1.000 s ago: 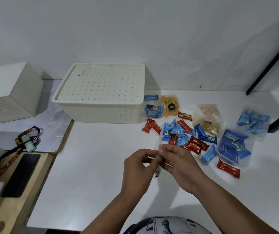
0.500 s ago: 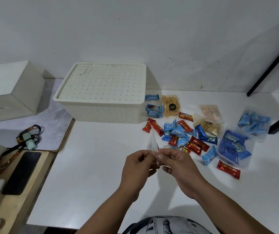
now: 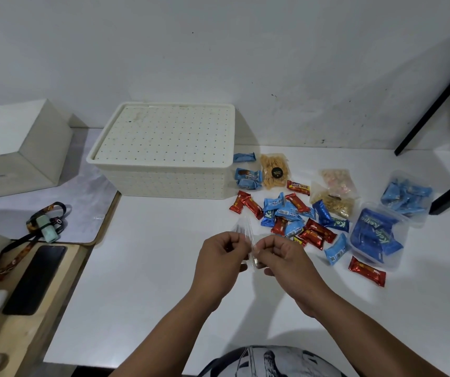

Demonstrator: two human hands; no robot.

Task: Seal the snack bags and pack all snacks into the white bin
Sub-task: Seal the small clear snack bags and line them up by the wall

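While both hands, left hand (image 3: 219,258) and right hand (image 3: 282,258), pinch a small clear plastic bag (image 3: 245,231) | lidded white perforated bin (image 3: 164,148) beyond them | wrapped snacks (image 3: 294,216) unpacked.

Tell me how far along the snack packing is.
Barely begun. Both hands, left and right, pinch a small clear bag. The white bin has its lid on, and loose snacks and filled bags lie on the table.

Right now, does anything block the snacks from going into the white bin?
Yes: the perforated lid sits closed on the white bin. Both hands, left hand and right hand, pinch a clear bag.
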